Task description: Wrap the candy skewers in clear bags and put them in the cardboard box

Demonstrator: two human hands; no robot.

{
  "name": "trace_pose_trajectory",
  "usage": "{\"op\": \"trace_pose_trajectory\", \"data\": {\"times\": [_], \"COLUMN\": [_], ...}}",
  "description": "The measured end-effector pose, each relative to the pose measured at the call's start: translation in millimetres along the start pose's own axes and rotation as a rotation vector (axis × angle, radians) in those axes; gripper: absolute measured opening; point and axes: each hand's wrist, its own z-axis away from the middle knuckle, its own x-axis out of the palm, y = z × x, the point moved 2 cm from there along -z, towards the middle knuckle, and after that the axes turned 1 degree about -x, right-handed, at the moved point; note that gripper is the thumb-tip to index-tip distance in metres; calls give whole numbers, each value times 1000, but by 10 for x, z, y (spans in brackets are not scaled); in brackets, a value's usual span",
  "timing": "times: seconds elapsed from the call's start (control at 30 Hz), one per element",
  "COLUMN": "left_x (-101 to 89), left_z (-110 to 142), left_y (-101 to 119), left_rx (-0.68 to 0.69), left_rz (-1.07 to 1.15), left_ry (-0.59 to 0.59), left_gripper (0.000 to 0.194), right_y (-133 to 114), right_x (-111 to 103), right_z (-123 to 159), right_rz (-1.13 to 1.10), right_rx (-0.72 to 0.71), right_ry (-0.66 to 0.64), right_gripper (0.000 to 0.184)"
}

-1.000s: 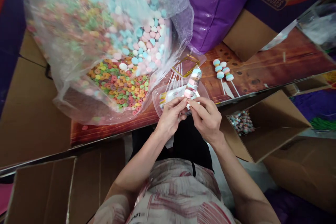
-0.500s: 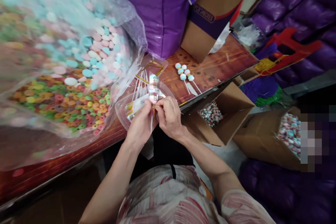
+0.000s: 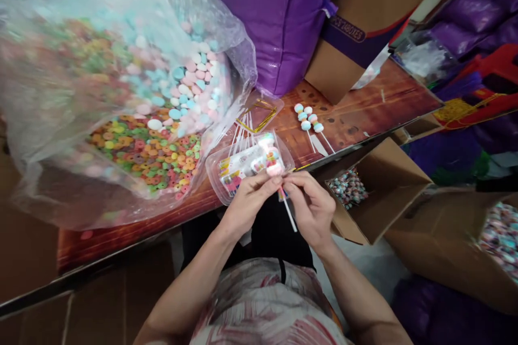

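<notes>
Between my hands is a marshmallow stick [image 3: 273, 160], its pastel pieces in a clear printed wrapper and its white stick slanting down. My left hand [image 3: 253, 199] is closed, pinching it just below the lowest marshmallow. Fingertips of my right hand [image 3: 311, 206] are pressed together at the gathered neck of the wrapper; anything smaller between them is hidden. Under the candy lies a clear plastic tray [image 3: 214, 175] with printed wrappers [image 3: 234, 172]. Behind it, white sticks [image 3: 242, 135] rest against a second clear tray with gold twist ties [image 3: 264, 113].
A big clear bag [image 3: 238, 48] of marshmallows and ring-shaped cereal fills the left. Two unwrapped marshmallow sticks [image 3: 309, 118] lie on the table [image 3: 356, 118]. Behind stand a purple bag [image 3: 279, 27] and a carton [image 3: 335, 59]. Open boxes [image 3: 399, 183] of candy stand right, below the table edge.
My view has swung, so the scene sits further right. The wrapped marshmallow stick has tilted from nearly upright, its lower end now pointing down to the right. Both hands still meet at the wrapper's neck.
</notes>
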Motion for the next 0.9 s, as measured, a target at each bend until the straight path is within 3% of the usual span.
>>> {"op": "trace_pose_trajectory", "data": {"times": [0.07, 0.17, 0.23, 0.3, 0.4, 0.47, 0.57, 0.67, 0.77, 0.9], "left_x": [21, 51, 47, -25, -274, -452, -618, -670, -671, -663], "left_z": [4, -9, -44, -107, -234, -314, -403, -444, -448, -441], "left_y": [-14, -22, -13, 8, 61, 79, 65, 75, 137, 225], "left_rx": [20, 190, 325, 395, 372, 306, 236, 256, 280, 268], "left_rz": [-64, -337, -577, -805, -1123, -1260, -1266, -1164, -1124, -1104], "left_ry": [5, 27, -41, -83, 96, 226, 280, 338, 413, 456], "left_gripper": [37, 34, 32, 25, 21, 27, 22, 10, 7, 12], "right_y": [91, 245, 367, 523, 831, 1059, 1297, 1294, 1069, 720], "right_x": [9, 35, 8, -110, -450, -700, -890, -742, -410, -33], "right_z": [145, 382, 502, 564, 546, 496, 438, 422, 381, 232], "right_rz": [-121, -258, -371, -482, -552, -498, -388, -324, -233, -61], "right_rx": [224, 454, 547, 610, 621, 572, 431, 379, 365, 312], "right_ry": [-37, -70, -1, 150, 340, 365, 338, 334, 317, 135], "right_gripper": [23, 29, 27, 25, 23, 22, 27, 18, 11, 15]}}
